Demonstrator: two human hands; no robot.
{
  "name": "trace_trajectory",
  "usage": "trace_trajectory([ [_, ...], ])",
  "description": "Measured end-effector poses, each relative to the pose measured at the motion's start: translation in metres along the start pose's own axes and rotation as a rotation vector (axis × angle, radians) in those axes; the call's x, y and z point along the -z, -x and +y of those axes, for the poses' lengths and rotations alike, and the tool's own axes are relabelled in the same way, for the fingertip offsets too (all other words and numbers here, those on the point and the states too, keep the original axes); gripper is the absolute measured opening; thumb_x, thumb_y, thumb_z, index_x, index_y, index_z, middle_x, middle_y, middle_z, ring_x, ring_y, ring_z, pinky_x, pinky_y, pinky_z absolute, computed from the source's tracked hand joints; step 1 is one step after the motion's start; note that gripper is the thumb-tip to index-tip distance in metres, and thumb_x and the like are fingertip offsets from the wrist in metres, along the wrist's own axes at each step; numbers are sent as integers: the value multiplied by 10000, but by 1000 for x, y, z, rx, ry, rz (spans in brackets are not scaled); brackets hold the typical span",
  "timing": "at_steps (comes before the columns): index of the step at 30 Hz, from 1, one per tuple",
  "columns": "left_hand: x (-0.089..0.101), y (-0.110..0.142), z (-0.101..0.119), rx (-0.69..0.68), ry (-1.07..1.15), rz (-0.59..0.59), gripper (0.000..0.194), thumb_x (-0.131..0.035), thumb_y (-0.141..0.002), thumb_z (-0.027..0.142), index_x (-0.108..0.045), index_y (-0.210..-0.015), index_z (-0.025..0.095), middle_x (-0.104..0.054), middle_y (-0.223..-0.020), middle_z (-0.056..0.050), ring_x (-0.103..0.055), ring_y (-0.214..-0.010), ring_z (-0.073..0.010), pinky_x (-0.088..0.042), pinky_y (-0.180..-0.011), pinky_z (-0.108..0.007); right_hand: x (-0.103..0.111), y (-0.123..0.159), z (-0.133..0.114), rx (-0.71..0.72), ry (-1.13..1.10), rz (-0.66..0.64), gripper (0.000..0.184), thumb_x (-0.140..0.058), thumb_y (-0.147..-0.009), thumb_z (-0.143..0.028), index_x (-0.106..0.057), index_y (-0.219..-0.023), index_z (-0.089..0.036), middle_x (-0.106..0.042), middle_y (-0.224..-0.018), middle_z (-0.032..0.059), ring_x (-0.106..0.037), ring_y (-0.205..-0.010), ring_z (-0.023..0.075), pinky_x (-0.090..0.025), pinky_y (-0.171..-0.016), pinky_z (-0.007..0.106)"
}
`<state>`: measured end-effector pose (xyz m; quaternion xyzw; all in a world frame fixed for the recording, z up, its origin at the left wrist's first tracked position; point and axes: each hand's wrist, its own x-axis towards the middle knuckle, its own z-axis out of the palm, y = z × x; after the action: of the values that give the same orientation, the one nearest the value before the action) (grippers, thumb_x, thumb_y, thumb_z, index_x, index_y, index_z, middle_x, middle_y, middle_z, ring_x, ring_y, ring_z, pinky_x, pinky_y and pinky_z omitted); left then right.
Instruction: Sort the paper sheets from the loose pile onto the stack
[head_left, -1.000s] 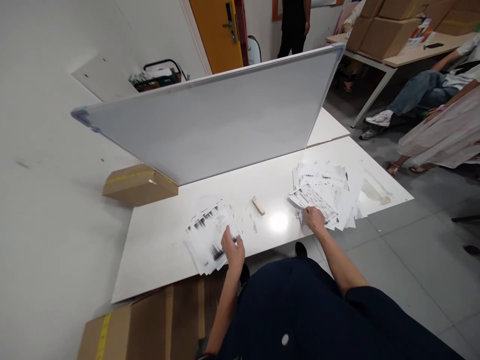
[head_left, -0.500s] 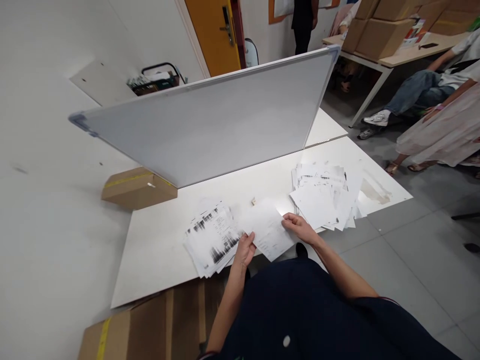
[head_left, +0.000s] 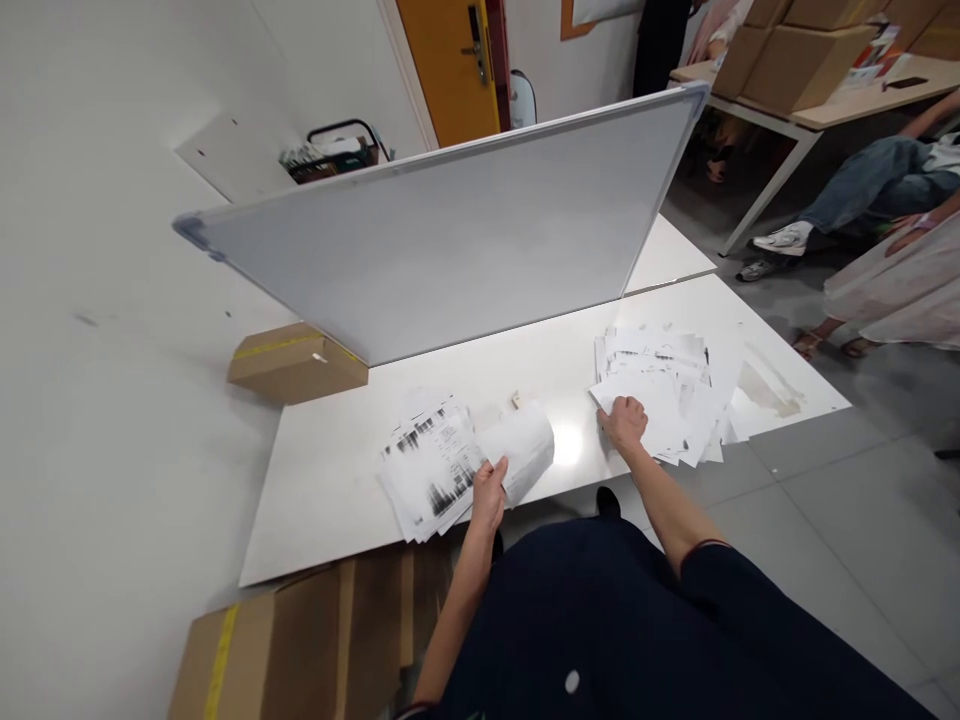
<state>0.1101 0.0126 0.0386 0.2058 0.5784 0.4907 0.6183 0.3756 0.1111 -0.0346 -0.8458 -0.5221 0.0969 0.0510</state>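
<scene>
Pinched by its left edge, a white sheet of paper [head_left: 529, 445] curls over the table in my left hand [head_left: 489, 492]. Directly left of that hand lies a fanned pile of printed sheets [head_left: 427, 465] with dark streaks. My right hand [head_left: 625, 422] is at the near left corner of a looser paper pile [head_left: 667, 375], its fingers closed on the edge of the top sheet. A small beige object [head_left: 515, 399] sits behind the curled sheet; its kind is too small to make out.
A large whiteboard [head_left: 450, 240] stands along the back of the white table [head_left: 322, 490]. One cardboard box [head_left: 300, 365] is at its left end, and more cardboard [head_left: 300, 640] lies below the front edge. Seated people [head_left: 870, 190] and another table [head_left: 810, 112] are at the right.
My right hand has let go of the sheet between my hands and moved right onto the right pile. The left hand keeps the sheet, whose free end now curls.
</scene>
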Motion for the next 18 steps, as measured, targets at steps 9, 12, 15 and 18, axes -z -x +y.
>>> trace_trajectory([
  [9, 0, -5, 4, -24, 43, 77, 361, -701, -654, 402, -607, -899, 153, -651, -969, -90, -576, -1025, -191, -423, -930, -341, 46, 3, 5, 78, 36, -110, 342, -314, -896, -242, -620, -1026, -163, -595, -1036, 156, -528, -962, 250, -372, -778, 356],
  [12, 1, -8, 7, -55, 36, 88, 390, -678, -675, 415, -603, -953, 152, -649, -1000, -95, -558, -1064, -195, -412, -941, -341, 89, 12, 10, 242, -17, -204, 304, -339, -897, -285, -608, -972, -163, -630, -805, 114, -563, -759, 218, -372, -662, 310],
  [15, 2, -11, 10, -62, 24, 92, 409, -656, -686, 434, -596, -967, 144, -647, -1012, -93, -566, -1042, -197, -418, -926, -333, 134, 28, 12, 467, -408, -348, 310, -395, -873, -421, -607, -844, -196, -593, -689, 42, -518, -638, 171, -350, -594, 268],
  [18, 1, -12, 12, -46, -14, 109, 406, -625, -703, 460, -594, -969, 154, -656, -934, -78, -593, -967, -189, -437, -887, -323, 159, 40, 2, 531, -886, -512, 323, -467, -819, -485, -573, -742, -190, -543, -647, 1, -462, -594, 130, -349, -573, 246],
])
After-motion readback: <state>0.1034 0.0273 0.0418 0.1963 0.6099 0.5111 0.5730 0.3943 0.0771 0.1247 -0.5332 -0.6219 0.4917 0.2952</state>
